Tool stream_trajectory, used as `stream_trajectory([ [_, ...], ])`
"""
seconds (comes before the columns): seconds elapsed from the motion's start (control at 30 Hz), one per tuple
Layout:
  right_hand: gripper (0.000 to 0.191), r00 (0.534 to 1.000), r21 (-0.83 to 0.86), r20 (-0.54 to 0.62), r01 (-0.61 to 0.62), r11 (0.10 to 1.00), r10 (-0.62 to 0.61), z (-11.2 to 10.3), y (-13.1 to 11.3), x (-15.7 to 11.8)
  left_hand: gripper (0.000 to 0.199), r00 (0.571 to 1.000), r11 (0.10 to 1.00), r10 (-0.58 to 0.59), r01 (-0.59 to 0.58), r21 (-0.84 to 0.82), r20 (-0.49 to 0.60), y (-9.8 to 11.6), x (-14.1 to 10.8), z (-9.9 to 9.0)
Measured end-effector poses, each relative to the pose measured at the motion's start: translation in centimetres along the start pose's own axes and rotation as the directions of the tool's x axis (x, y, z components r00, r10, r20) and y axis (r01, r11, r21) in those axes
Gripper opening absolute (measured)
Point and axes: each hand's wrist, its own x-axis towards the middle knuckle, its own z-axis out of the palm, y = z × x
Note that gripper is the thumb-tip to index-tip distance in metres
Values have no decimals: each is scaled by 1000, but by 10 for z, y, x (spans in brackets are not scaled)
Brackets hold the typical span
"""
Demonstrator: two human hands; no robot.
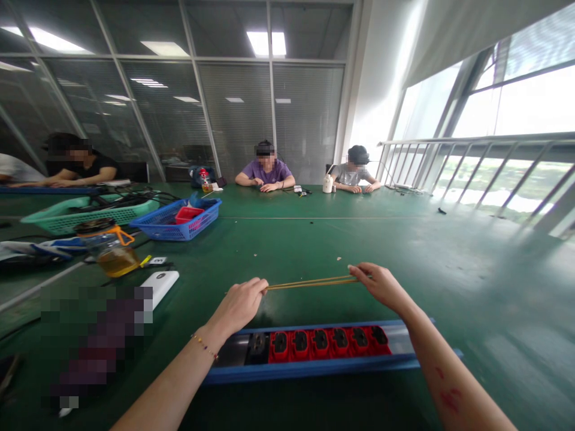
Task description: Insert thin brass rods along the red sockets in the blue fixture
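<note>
Two thin brass-coloured strips (309,282) stretch nearly level above the table between my hands. Around their left end, the fingers of my left hand (242,302) are closed. My right hand (375,282) pinches the other end between thumb and fingers. Just below, closer to me, lies a long blue power-strip housing (305,370) with a row of socket modules set in it. Several modules are red with black inserts (320,342), and the leftmost is a black module (257,347). My right forearm hides part of the housing's right end.
On the left stand a blue basket (179,230) holding a red tray (188,214), a green basket (58,222) of cables, and a jar of amber liquid (117,258). A white power bank (162,286) lies closer. Several people sit across the green table (287,239).
</note>
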Motion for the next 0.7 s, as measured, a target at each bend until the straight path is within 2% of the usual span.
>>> stream_trajectory([
  [0.07, 50, 994, 127, -103, -26, 991, 40, 0, -1, 2, 25, 1000, 1000, 14, -15, -17, -14, 0, 1, 0],
  [0.1, 50, 992, 210, -117, -26, 977, 51, 1, -2, 2, 25, 1000, 1000, 17, -18, -16, -17, 0, 1, 0],
  [0.2, 50, 995, 414, -80, -26, 910, 65, 10, -9, 1, 24, 999, 999, 14, -12, 40, -35, 0, 1, 1],
  [0.27, 50, 998, 447, -38, -32, 894, 55, 16, -17, -1, 23, 999, 996, 19, -15, 89, -41, 1, 0, 0],
  [0.33, 50, 999, 377, -6, -37, 925, 43, 22, -24, -3, 24, 999, 993, 26, -23, 117, -25, 2, 0, -1],
  [0.43, 52, 1000, 162, -3, -30, 986, 31, 27, -30, -6, 24, 1000, 989, 25, -24, 145, -8, 3, 0, -4],
  [0.53, 56, 1000, 3, -5, 14, 1000, -14, 26, -31, -8, 25, 1000, 988, 23, -22, 154, -6, 5, 0, -7],
  [0.7, 56, 1000, -33, -5, 11, 999, -11, 17, -28, -8, 25, 998, 995, 60, -59, 83, -16, 10, 0, -6],
])
